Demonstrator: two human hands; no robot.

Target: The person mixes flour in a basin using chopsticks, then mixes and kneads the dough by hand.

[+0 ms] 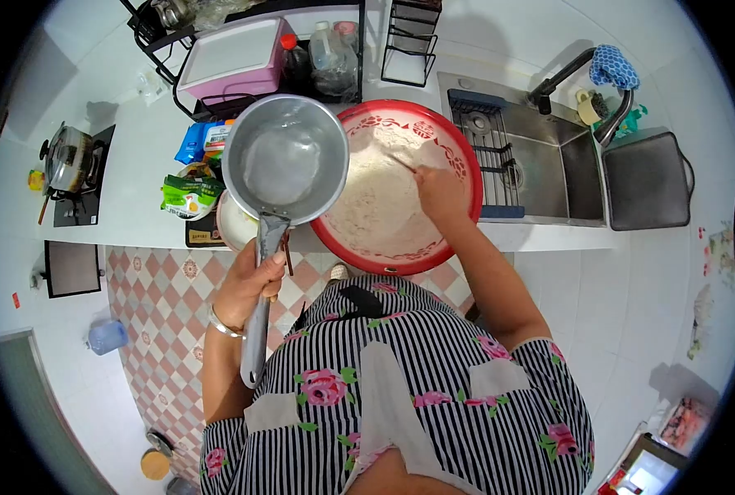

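My left hand [250, 285] is wrapped round the handle of a metal saucepan [335, 169]. Clear liquid seems to lie in the pan, held at the left rim of a large red basin [464, 157]. White flour [375, 202] covers much of the basin's bottom. Over the basin's right part, my right hand [440, 191] is closed on thin sticks, perhaps chopsticks [402, 162], whose tips point into the flour. Partly hidden behind the pan, a pale bowl [234, 224] stands by the counter's front edge.
Green and blue food packets [191, 196] lie left of the pan. Behind is a black rack [187, 103] with a pink box [234, 62] and bottles. A sink [540, 157] with a drying rack and a black faucet [577, 70] is at right; a stove [87, 177] is at far left.
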